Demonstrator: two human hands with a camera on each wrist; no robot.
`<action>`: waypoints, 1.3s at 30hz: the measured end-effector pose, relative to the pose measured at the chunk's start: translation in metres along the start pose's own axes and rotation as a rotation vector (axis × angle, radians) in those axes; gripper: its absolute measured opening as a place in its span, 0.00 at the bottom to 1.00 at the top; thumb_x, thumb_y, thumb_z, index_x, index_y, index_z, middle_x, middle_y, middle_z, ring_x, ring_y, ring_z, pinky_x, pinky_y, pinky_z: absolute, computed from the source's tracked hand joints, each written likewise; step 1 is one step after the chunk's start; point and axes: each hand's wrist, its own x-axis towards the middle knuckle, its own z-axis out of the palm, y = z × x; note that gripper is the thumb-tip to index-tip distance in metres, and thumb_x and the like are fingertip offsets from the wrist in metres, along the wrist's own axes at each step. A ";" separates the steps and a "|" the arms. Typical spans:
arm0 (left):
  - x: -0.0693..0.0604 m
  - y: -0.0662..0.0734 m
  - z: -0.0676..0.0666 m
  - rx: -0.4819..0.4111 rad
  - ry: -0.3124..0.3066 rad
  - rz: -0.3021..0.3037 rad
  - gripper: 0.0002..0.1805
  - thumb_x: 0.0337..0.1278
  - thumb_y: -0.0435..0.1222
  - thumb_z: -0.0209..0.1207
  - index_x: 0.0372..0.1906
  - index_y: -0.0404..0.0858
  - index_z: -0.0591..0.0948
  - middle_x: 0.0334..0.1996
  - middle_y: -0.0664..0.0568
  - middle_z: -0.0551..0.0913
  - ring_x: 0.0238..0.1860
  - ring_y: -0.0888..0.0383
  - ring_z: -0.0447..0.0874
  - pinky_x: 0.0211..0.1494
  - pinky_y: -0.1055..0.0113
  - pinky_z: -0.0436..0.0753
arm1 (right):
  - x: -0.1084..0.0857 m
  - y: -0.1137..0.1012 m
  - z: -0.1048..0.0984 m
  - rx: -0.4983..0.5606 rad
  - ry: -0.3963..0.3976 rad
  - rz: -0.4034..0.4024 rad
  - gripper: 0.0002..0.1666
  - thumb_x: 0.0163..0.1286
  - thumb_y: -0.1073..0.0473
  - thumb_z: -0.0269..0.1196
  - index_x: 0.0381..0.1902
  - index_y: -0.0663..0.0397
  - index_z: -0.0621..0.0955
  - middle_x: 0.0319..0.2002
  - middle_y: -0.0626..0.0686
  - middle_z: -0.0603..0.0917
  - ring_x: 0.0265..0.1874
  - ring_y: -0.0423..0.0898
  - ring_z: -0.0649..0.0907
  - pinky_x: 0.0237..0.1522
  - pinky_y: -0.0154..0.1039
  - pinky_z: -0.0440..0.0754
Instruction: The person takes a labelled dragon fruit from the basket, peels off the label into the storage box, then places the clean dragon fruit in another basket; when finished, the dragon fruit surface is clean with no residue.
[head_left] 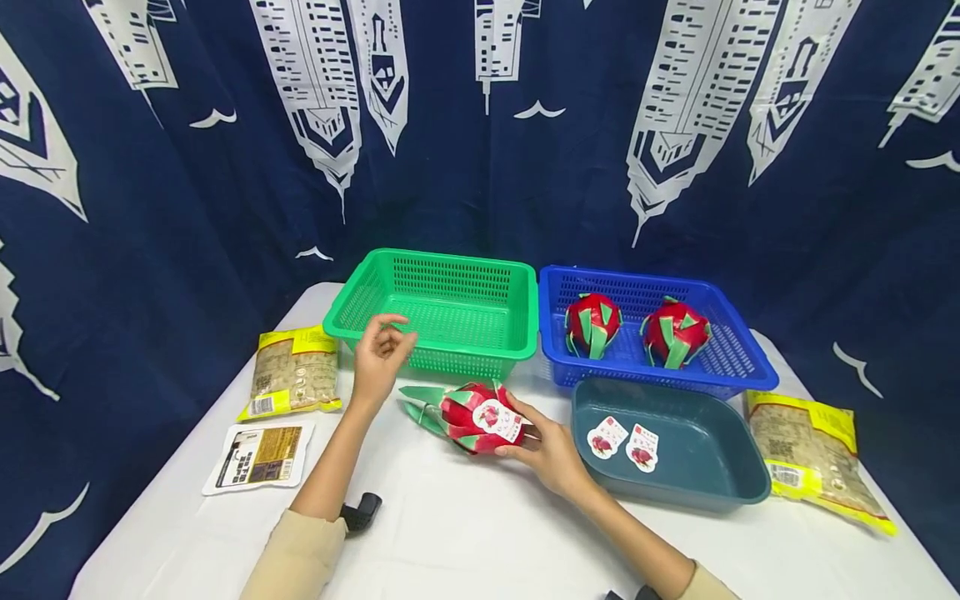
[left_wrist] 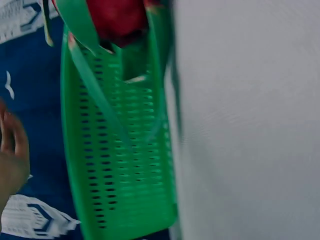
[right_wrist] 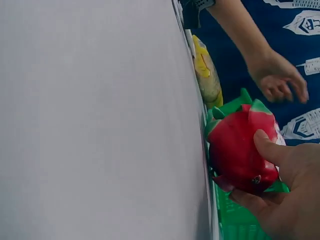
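Note:
In the head view my right hand (head_left: pixel 553 454) grips a dragon fruit (head_left: pixel 456 410) at its right end. The fruit is red with long green leaf tips pointing left, and a white label (head_left: pixel 498 419) with a fruit picture lies on its upper side. The right wrist view shows thumb and fingers on either side of the red skin (right_wrist: pixel 235 150). My left hand (head_left: pixel 378 362) is raised in front of the green basket (head_left: pixel 435 360), fingers loosely bent and holding nothing. Only part of that hand (left_wrist: pixel 12 160) enters the left wrist view.
Two dragon fruits (head_left: pixel 594 323) sit in a blue basket (head_left: pixel 738 342). Before it, a teal tray (head_left: pixel 712 450) holds two labels (head_left: pixel 607 437). Yellow-edged bags lie left (head_left: pixel 296 371) and right (head_left: pixel 813 454). A flat white packet (head_left: pixel 258 457) lies near the left table edge.

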 end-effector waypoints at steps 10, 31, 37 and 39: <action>-0.020 0.006 0.007 0.408 -0.976 -0.157 0.54 0.27 0.52 0.75 0.68 0.60 0.60 0.63 0.60 0.62 0.60 0.58 0.62 0.56 0.53 0.71 | -0.003 -0.010 0.005 0.098 -0.094 -0.009 0.36 0.53 0.68 0.68 0.62 0.54 0.72 0.58 0.58 0.74 0.49 0.53 0.79 0.48 0.43 0.76; -0.033 -0.004 0.016 0.697 -0.965 -0.161 0.55 0.21 0.60 0.73 0.65 0.73 0.56 0.54 0.65 0.69 0.51 0.64 0.68 0.43 0.62 0.76 | -0.012 -0.051 0.015 0.207 0.266 0.242 0.26 0.51 0.66 0.70 0.51 0.58 0.79 0.12 0.49 0.58 0.12 0.35 0.56 0.14 0.27 0.53; -0.033 -0.006 0.016 0.700 -0.953 -0.157 0.55 0.21 0.61 0.72 0.65 0.74 0.55 0.54 0.65 0.70 0.51 0.64 0.69 0.43 0.61 0.76 | -0.010 -0.039 0.024 0.297 0.295 0.285 0.21 0.57 0.67 0.66 0.50 0.66 0.79 0.10 0.46 0.55 0.10 0.34 0.54 0.13 0.27 0.50; -0.033 -0.005 0.015 0.701 -0.953 -0.158 0.55 0.21 0.61 0.72 0.65 0.74 0.56 0.53 0.65 0.70 0.50 0.65 0.69 0.43 0.61 0.76 | -0.010 -0.037 0.027 0.314 0.312 0.287 0.19 0.58 0.68 0.65 0.48 0.67 0.80 0.10 0.45 0.56 0.10 0.34 0.55 0.13 0.27 0.50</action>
